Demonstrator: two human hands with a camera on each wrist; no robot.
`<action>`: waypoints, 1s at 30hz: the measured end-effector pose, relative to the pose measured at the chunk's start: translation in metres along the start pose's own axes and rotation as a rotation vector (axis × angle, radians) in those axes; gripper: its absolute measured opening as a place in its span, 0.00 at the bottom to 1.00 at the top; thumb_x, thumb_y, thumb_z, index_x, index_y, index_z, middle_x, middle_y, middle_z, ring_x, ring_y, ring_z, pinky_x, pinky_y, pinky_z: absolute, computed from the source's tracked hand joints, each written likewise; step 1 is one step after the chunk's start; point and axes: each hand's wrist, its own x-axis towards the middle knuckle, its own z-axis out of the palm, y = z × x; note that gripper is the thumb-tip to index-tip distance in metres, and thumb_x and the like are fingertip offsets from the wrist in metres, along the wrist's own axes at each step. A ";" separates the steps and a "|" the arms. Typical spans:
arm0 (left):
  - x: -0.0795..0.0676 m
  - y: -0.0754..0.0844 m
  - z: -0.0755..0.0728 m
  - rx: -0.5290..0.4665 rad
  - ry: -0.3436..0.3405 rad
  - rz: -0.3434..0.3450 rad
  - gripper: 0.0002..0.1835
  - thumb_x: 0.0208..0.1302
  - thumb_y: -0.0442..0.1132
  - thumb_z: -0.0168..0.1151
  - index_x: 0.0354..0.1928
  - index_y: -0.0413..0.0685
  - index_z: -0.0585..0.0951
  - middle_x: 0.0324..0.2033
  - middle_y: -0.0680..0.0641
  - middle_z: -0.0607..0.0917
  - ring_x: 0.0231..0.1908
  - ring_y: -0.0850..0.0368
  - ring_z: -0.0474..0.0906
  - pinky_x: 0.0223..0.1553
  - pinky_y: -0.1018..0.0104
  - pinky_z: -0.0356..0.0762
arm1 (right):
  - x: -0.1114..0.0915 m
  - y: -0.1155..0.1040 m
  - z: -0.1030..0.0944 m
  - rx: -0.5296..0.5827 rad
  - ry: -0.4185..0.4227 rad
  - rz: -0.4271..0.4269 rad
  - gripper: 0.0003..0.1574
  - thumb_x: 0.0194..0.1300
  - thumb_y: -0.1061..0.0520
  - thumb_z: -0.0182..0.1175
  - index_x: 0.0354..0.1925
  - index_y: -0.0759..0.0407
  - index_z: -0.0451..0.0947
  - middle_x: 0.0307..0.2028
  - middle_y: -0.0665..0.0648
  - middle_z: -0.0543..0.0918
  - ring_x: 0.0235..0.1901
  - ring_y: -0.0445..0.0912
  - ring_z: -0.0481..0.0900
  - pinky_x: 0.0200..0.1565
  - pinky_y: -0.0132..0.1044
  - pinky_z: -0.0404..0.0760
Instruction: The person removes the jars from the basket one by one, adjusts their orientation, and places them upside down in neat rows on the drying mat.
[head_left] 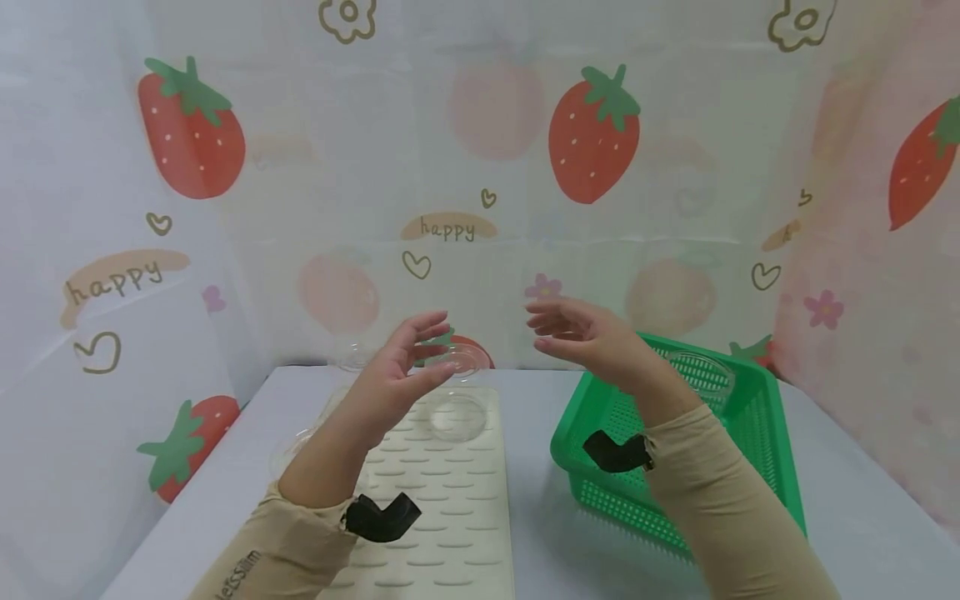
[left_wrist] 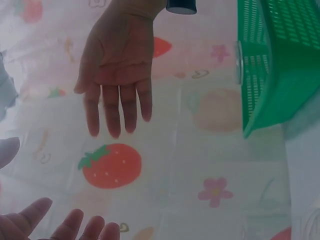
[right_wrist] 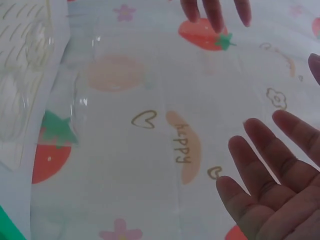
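Observation:
My left hand (head_left: 397,367) is raised above the cream ridged mat (head_left: 435,517), palm turned inward and fingers spread, with nothing in it. Facing it across a gap, my right hand (head_left: 588,333) hovers near the green basket's (head_left: 562,433) left back corner, also holding nothing. Both hands show relaxed fingers in the wrist views. On the mat lies a clear round dish-like piece (head_left: 457,417), with another transparent round piece (head_left: 461,360) at its far edge. A further clear round piece (head_left: 705,375) leans inside the basket. My left forearm partly hides one more at the mat's left side.
A white table (head_left: 540,517) carries the mat on the left and the perforated basket on the right. Behind it hangs a curtain (head_left: 450,167) printed with strawberries, continuing along both sides. Another faint clear piece (head_left: 352,357) stands at the table's back edge.

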 end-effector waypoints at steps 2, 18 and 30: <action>0.003 0.000 0.005 -0.008 -0.006 0.002 0.31 0.62 0.40 0.58 0.65 0.57 0.60 0.62 0.49 0.65 0.60 0.49 0.63 0.55 0.50 0.67 | -0.003 0.002 -0.005 0.005 0.001 0.006 0.31 0.61 0.48 0.60 0.61 0.49 0.66 0.53 0.54 0.75 0.55 0.50 0.71 0.54 0.47 0.72; 0.019 -0.006 0.032 -0.015 -0.048 -0.006 0.30 0.60 0.40 0.60 0.64 0.55 0.62 0.58 0.48 0.69 0.59 0.46 0.65 0.55 0.51 0.68 | -0.029 0.024 -0.039 -0.008 0.050 0.058 0.31 0.63 0.47 0.57 0.62 0.49 0.64 0.53 0.54 0.74 0.54 0.48 0.72 0.53 0.47 0.72; 0.028 -0.014 0.048 0.030 -0.096 -0.019 0.30 0.60 0.43 0.61 0.63 0.60 0.63 0.61 0.52 0.66 0.59 0.52 0.65 0.55 0.51 0.68 | -0.050 0.059 -0.068 -0.050 0.148 0.123 0.31 0.65 0.46 0.54 0.64 0.51 0.62 0.54 0.56 0.75 0.53 0.43 0.72 0.52 0.34 0.70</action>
